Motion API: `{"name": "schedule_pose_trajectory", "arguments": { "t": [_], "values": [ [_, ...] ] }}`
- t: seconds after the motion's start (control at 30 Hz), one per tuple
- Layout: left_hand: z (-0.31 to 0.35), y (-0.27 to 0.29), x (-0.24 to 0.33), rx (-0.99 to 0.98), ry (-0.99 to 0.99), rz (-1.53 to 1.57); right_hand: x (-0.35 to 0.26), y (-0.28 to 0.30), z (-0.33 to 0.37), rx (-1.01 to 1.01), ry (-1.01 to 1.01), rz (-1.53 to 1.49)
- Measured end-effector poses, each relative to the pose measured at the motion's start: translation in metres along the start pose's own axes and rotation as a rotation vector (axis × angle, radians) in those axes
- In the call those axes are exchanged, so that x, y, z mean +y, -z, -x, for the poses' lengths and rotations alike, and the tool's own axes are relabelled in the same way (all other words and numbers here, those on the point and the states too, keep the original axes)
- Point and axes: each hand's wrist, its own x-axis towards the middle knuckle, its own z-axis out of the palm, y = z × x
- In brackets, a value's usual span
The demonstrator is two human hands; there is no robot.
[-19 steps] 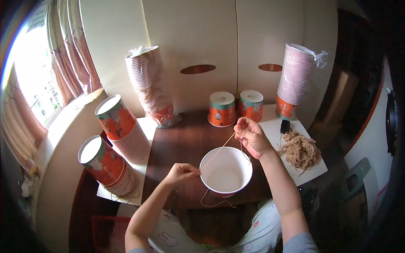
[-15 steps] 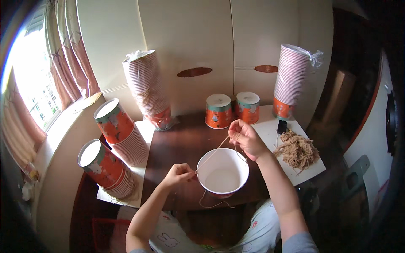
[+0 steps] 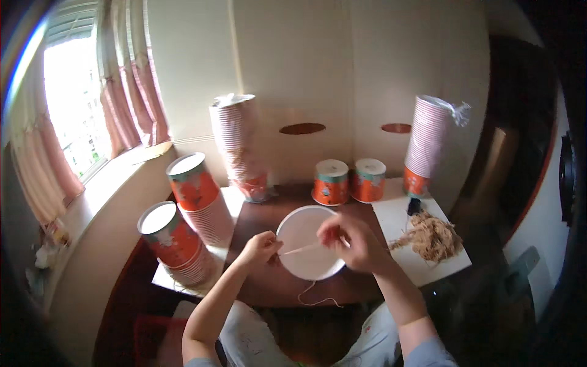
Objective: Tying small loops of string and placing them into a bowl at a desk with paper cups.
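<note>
Crossing bucket (image 3: 306, 224), string (image 3: 302, 249) pinched by left hand (image 3: 262, 248), reaching right hand (image 3: 358, 246), its grip unclear

Head-worn fisheye looks down over the table (image 3: 264, 215), apparently from nearby.

Four bucket stacks (image 3: 235, 140) (image 3: 425, 140) (image 3: 205, 205) (image 3: 174, 241) (two hands (image 3: 263, 248) (image 3: 354, 243))

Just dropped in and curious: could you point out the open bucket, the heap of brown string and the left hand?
Open bucket (image 3: 309, 265), head view: white inside.
Heap of brown string (image 3: 433, 237), head view: middle.
Left hand (image 3: 262, 248), head view: its middle.
</note>
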Motion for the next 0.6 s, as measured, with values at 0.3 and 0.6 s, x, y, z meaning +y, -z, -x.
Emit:
{"name": "schedule_pose_trajectory", "arguments": {
  "t": [0.3, 0.6],
  "values": [
    [0.118, 0.126, 0.075, 1.16, -0.752, -0.862, -0.023, -0.13, -0.012, -0.311, 0.511, 0.447],
    [0.124, 0.225, -0.017, 1.527, -0.461, -1.135, 0.059, -0.273, -0.072, -0.526, 0.405, 0.666]
  ]
}}
